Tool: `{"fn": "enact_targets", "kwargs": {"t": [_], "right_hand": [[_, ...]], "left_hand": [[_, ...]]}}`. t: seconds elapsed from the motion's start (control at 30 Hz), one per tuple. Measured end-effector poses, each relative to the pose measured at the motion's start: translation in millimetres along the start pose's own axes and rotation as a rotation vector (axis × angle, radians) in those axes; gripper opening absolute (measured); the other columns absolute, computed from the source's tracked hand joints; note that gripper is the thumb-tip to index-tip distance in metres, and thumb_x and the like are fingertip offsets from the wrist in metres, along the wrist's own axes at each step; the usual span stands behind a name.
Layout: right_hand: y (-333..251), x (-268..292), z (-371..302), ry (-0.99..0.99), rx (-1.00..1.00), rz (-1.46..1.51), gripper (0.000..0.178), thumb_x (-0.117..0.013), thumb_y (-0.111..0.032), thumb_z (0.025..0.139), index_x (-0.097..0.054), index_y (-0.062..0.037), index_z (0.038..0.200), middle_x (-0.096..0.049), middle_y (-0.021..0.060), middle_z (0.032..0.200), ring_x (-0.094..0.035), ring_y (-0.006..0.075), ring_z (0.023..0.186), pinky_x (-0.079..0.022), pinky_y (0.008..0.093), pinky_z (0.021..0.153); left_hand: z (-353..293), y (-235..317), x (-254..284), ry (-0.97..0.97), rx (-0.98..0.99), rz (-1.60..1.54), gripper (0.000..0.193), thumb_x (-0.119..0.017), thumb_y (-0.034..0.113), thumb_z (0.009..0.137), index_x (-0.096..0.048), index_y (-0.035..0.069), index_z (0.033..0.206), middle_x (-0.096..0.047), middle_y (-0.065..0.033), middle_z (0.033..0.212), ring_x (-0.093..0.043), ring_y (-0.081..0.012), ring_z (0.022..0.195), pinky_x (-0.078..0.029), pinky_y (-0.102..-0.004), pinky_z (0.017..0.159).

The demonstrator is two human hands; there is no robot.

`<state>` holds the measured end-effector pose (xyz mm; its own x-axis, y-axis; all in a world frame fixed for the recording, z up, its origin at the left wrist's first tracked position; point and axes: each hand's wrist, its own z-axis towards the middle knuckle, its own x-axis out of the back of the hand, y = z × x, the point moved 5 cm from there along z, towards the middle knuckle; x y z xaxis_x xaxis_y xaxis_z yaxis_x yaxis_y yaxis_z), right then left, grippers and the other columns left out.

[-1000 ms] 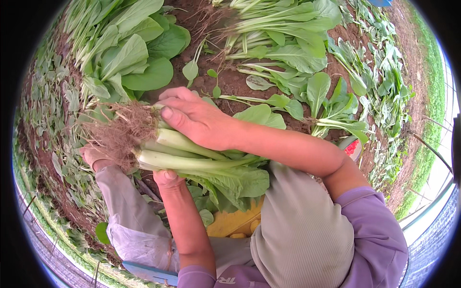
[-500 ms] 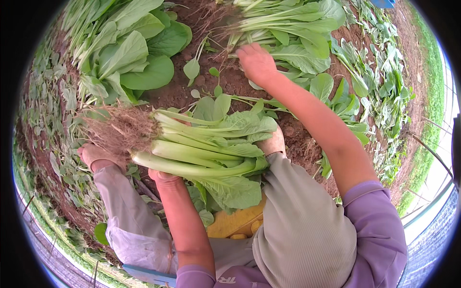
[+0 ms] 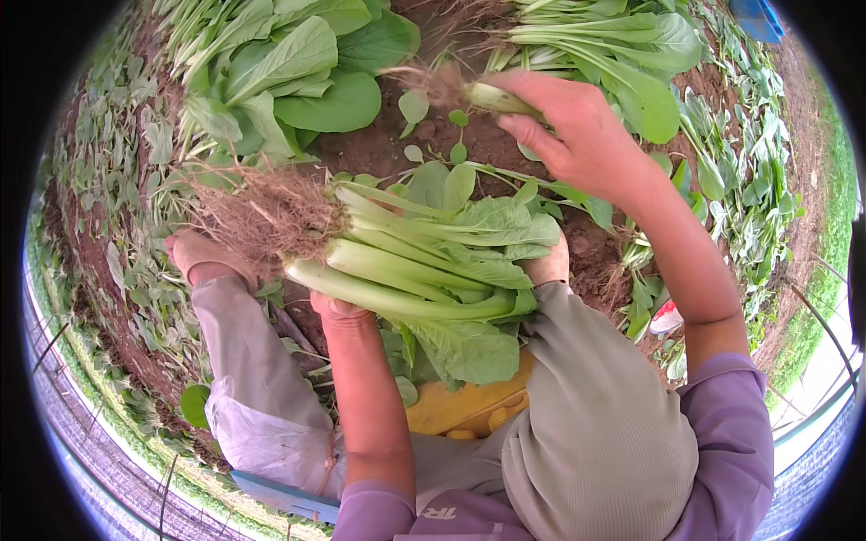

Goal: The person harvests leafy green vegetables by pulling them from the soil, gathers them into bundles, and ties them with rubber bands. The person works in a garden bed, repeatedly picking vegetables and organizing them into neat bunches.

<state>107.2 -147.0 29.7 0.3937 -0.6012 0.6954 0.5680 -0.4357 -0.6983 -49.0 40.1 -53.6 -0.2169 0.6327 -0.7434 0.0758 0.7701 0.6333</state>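
Noted a bunch of leafy greens [image 3: 406, 272] grasped around the stems from beneath in the left hand [image 3: 338, 308], with roots [image 3: 271, 215] all leftward, likely to keep the stems even. Saw the right hand [image 3: 582, 131] closed on a single plant [image 3: 507, 99] near its root end, presumably for a firm hold. Located the bunch directly over the left hand, nearer the body than the right.

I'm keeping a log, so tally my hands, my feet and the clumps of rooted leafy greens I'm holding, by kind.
Hands: 2 (left hand, right hand)
Clumps of rooted leafy greens held: 2 (left-hand clump, right-hand clump)
Feet: 2 (left foot, right foot)
Total: 6
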Motion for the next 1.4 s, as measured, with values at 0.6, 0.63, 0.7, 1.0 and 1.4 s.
{"fn": "enact_targets", "kwargs": {"t": [0.6,0.63,0.7,1.0,1.4], "right_hand": [[-25.6,-13.5,7.5,-0.255,-0.364,0.461,0.037,-0.062,-0.033,0.073,-0.054,-0.0006,0.089,-0.056,0.0102,0.072,-0.052,0.0201,0.067,-0.041,0.0298,0.062],[-27.2,-23.4,8.3,-0.274,-0.326,0.505,0.040,-0.064,-0.034,0.072,-0.054,-0.0011,0.092,-0.056,0.0072,0.072,-0.051,0.0147,0.068,-0.041,0.0273,0.062],[-26.7,-41.6,11.0,-0.273,-0.201,0.584,0.041,-0.067,-0.032,0.071,-0.055,-0.0013,0.094,-0.055,0.0037,0.069,-0.049,0.0091,0.066,-0.041,0.0233,0.064],[-32.5,-38.8,38.0,-0.319,0.008,0.253,0.020,-0.059,-0.016,0.070,-0.060,-0.0073,0.088,-0.059,0.0060,0.080,-0.056,0.0234,0.076,-0.044,0.0328,0.065],[-38.2,-34.3,48.4,0.128,0.161,-0.031,0.016,-0.061,-0.015,0.068,-0.056,-0.0140,0.083,-0.053,-0.0001,0.076,-0.052,0.0206,0.078,-0.045,0.0354,0.060]], "left_hand": [[-7.8,-2.4,12.5,0.059,0.026,0.143,0.097,-0.070,0.055,0.053,-0.030,0.008,0.128,-0.034,-0.0126,0.129,-0.036,-0.0295,0.115,-0.030,-0.0453,0.097],[-9.9,-2.3,15.5,0.097,0.038,0.143,0.097,-0.070,0.054,0.053,-0.029,0.007,0.128,-0.033,-0.0129,0.129,-0.035,-0.0298,0.115,-0.029,-0.0452,0.097],[-10.0,-4.2,17.0,0.177,0.077,0.119,0.096,-0.070,0.052,0.054,-0.029,0.006,0.128,-0.033,-0.0136,0.130,-0.035,-0.0306,0.116,-0.029,-0.0453,0.098],[11.5,-18.9,-17.0,0.067,0.335,-0.632,0.086,-0.072,0.051,0.050,-0.039,0.012,0.120,-0.046,-0.0091,0.108,-0.039,-0.0223,0.101,-0.032,-0.0361,0.090],[25.3,-7.4,-25.3,-0.163,0.156,-0.062,0.055,-0.054,0.044,0.069,-0.046,0.004,0.106,-0.048,-0.0142,0.098,-0.041,-0.0255,0.091,-0.038,-0.0374,0.078]]}}
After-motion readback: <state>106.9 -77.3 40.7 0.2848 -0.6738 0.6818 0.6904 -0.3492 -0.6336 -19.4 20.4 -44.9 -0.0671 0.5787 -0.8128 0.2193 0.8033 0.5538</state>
